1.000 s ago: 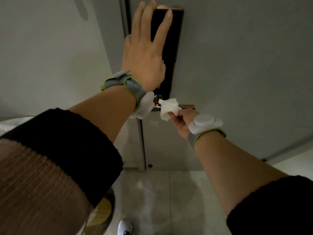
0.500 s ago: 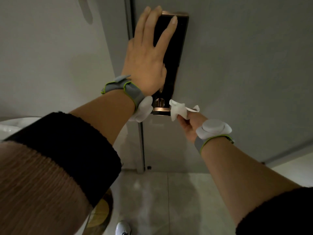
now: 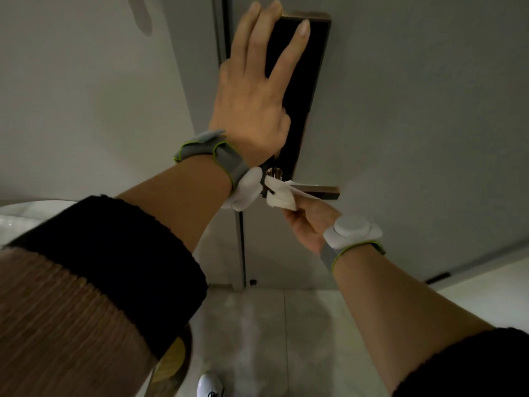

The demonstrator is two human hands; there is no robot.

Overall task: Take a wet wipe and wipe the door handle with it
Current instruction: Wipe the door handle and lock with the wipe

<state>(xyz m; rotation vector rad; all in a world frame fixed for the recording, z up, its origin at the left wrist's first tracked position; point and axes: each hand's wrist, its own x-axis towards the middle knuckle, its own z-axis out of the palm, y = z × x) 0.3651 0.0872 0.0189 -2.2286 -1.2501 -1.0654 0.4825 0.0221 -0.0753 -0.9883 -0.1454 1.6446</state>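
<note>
A copper-coloured lever door handle (image 3: 322,191) sticks out to the right from the foot of a tall black lock plate (image 3: 303,81) on a grey door (image 3: 415,110). My right hand (image 3: 307,222) pinches a crumpled white wet wipe (image 3: 279,196) from below and holds it against the handle's inner end, close to the pivot. My left hand (image 3: 252,96) lies flat on the lock plate with its fingers spread, holding nothing. Both wrists wear grey bands with white pods.
The door's edge and frame (image 3: 240,245) run down just left of the handle. A pale wall (image 3: 86,96) fills the left. Light floor tiles (image 3: 272,333) lie below, with a white shoe (image 3: 210,386) at the bottom edge and a white rounded basin rim (image 3: 17,210) at far left.
My right hand has carried the wipe along the handle: out to the right half a second ago, then back left toward the pivot. My left hand has stayed flat on the lock plate.
</note>
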